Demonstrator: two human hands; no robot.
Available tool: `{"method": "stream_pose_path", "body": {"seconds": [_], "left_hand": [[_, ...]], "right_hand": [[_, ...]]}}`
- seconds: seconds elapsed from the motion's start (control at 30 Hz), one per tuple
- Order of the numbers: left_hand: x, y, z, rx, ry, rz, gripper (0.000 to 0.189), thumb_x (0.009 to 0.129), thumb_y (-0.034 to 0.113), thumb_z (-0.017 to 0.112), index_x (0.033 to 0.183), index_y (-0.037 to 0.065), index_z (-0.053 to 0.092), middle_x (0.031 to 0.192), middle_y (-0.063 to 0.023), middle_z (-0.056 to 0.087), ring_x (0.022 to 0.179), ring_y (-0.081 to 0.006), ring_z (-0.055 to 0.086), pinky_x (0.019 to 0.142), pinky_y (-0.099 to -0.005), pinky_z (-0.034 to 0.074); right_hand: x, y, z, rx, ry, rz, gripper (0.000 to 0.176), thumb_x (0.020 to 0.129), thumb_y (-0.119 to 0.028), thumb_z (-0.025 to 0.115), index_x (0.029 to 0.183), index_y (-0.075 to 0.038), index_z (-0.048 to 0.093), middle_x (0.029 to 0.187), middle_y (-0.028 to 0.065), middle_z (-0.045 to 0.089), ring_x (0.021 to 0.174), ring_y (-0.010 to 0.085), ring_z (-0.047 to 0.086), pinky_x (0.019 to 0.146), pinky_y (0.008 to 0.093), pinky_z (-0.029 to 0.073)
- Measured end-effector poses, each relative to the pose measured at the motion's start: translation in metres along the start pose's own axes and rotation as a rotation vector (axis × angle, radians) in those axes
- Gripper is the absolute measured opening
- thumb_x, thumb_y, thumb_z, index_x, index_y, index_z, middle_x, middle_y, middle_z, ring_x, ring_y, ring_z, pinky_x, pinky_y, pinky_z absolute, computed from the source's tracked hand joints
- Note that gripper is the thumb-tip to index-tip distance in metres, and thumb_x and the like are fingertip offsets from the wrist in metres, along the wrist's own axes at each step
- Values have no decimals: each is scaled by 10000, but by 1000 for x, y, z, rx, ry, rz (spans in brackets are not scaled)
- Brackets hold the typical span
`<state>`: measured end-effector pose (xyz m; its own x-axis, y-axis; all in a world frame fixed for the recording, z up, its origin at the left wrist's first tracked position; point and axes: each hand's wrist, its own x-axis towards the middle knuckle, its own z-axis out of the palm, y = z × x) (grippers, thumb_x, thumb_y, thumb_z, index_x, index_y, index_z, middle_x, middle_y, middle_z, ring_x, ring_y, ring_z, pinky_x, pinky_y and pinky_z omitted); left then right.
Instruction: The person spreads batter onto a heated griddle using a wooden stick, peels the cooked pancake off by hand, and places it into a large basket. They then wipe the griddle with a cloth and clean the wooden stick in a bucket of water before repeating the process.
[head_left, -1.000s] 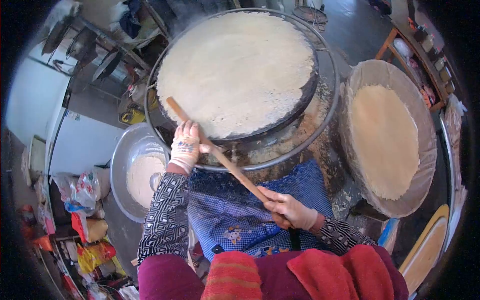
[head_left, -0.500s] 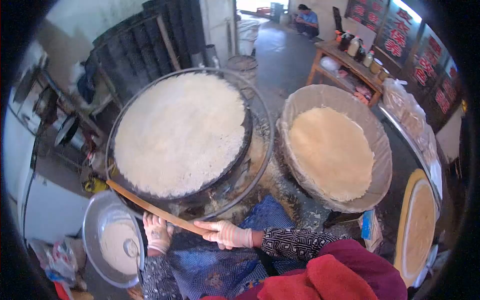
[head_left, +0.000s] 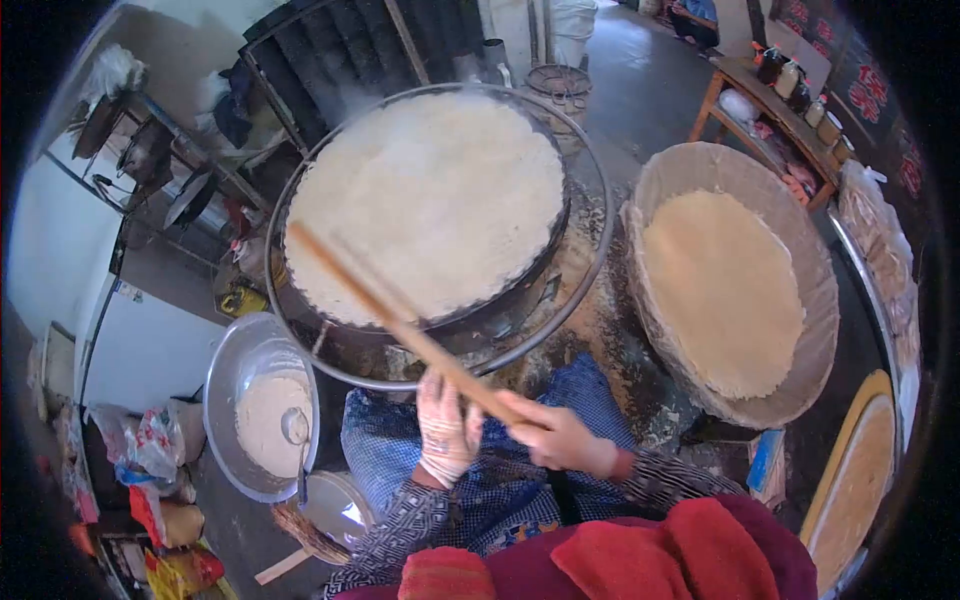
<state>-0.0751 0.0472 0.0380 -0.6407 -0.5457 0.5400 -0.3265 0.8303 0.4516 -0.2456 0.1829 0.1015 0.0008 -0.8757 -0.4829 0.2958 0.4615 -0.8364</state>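
Note:
A long wooden stick (head_left: 400, 325) slants over the near edge of a large round griddle, whose top is covered by a pale, steaming flatbread (head_left: 430, 200). Its lower end is gripped by my gloved right hand (head_left: 565, 435), fingers wrapped round the wood. My gloved left hand (head_left: 447, 428) is upright just under the middle of the stick, close to it; whether its fingers hold the wood I cannot tell. A metal ring (head_left: 590, 285) surrounds the griddle. To the right, a cloth-lined basket (head_left: 810, 365) holds a stack of round flatbread (head_left: 722, 290).
A metal basin (head_left: 225, 400) of batter with a ladle (head_left: 295, 425) stands at the lower left. At the far right leans a round board (head_left: 850, 490). A wooden table (head_left: 775, 115) with bottles is at the back right, and a person (head_left: 695, 18) crouches beyond.
The stick has swung up over the flatbread, having lain along the ring's near edge. Both my hands have moved right in view, and the camera view has shifted.

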Motion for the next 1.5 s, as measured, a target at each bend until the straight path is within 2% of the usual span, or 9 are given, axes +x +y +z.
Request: {"method": "stream_pose_path", "body": {"seconds": [0.13,0.27,0.33,0.73,0.93,1.13,1.33,1.43,1.5], "left_hand": [[109,13,-23,102,-28,122,632,847,249,615,1335,-95,405,1341,-326,408,1270,-494,379,1105,-576,251],[207,23,45,143,-376,441,869,741,490,681,1365,-44,399,1431,-249,388,1363,-407,332,1151,-486,238],[196,12,108,316,-688,464,894,733,550,666,1349,-54,433,1421,-249,420,1370,-407,339,1165,-457,231],[230,-110,48,398,-601,156,743,692,484,700,1227,-1,522,1320,-205,505,1333,-374,392,1122,-448,313],[242,-182,2,464,-544,-46,745,694,532,674,1215,14,553,1334,-192,510,1334,-366,396,1124,-431,312],[201,-234,-50,447,-386,-65,730,719,550,671,1166,-21,582,1313,-218,525,1323,-371,415,1116,-438,316],[118,-207,-95,554,-345,-101,843,735,531,678,1307,-44,450,1363,-251,468,1307,-413,413,1115,-487,307],[144,-157,-78,405,-400,-34,988,690,659,655,1322,-67,432,1392,-289,415,1344,-438,353,1132,-536,238],[189,-122,-36,297,-318,159,1010,704,701,612,1315,-83,432,1395,-292,413,1352,-439,345,1135,-534,230]], "right_hand": [[-74,32,-35,-58,217,-53,571,967,-175,568,1499,-185,359,786,13,616,503,63,499,438,238,424],[-109,32,-20,208,517,9,578,999,-196,509,1528,-177,277,641,10,522,439,81,441,406,238,375],[-104,55,-20,343,458,34,618,997,-236,521,1540,-215,228,572,7,464,419,94,408,392,254,358],[16,21,-34,809,-214,69,544,1005,-366,497,1492,-425,263,521,-30,345,375,83,315,413,268,316],[81,-34,-13,807,-346,136,534,1008,-363,487,1492,-416,268,514,-47,323,372,65,299,405,263,312],[110,-61,25,471,-240,228,507,1033,-312,435,1504,-377,257,492,-51,281,380,64,303,399,255,311],[93,-34,35,-373,9,-72,569,954,-183,583,1485,-231,383,731,12,597,518,90,536,483,261,463],[64,8,2,-381,140,-324,565,958,-153,556,1492,-178,372,703,-18,551,477,72,483,418,233,417],[22,-18,-8,-205,291,-70,556,966,-161,543,1493,-163,367,686,-17,544,462,71,471,413,225,405]]}}
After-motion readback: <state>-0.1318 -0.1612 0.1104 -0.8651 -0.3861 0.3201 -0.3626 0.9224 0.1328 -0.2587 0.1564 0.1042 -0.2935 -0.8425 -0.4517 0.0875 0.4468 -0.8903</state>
